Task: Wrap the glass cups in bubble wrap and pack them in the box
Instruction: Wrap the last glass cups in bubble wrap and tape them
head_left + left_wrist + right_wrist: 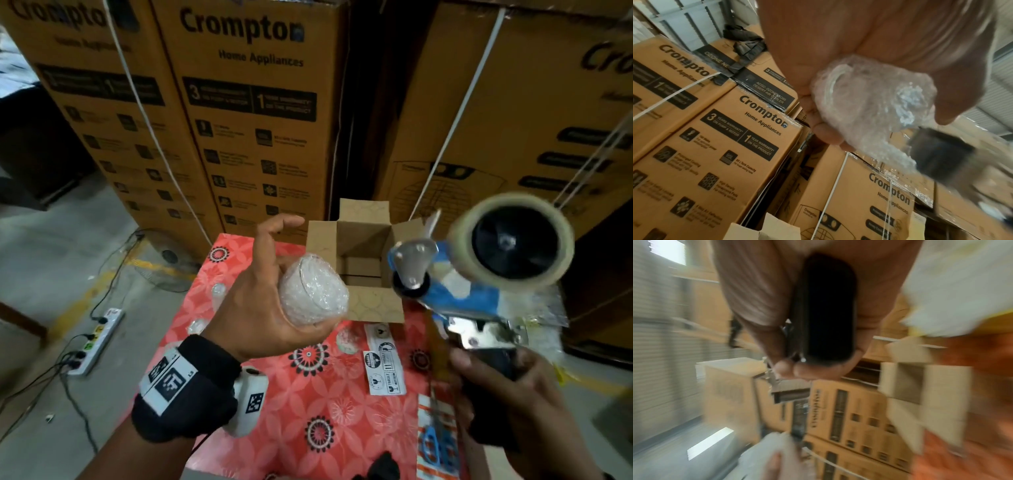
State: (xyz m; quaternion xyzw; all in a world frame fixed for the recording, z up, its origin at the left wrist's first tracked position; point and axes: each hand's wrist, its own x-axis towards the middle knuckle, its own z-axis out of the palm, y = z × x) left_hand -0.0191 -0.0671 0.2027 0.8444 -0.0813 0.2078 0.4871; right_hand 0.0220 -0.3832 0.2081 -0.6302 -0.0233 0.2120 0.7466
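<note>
My left hand (270,308) grips a glass cup wrapped in bubble wrap (313,291) and holds it on its side above the table, just left of the small open cardboard box (363,233). In the left wrist view the wrapped cup (869,104) lies across my fingers under the thumb. My right hand (496,377) grips the black handle of a blue tape dispenser (476,274), whose black roller sits close to the right of the cup. The right wrist view is blurred; it shows my right hand (764,308) around the handle (828,308). Whether the roller touches the wrap is unclear.
Two bare glass cups (218,291) (197,325) stand on the red floral tablecloth (308,394) at the left. Warning stickers (383,363) and blue scissors (438,442) lie near my right hand. Tall printed cartons (246,120) stand behind the table. A power strip (99,339) lies on the floor.
</note>
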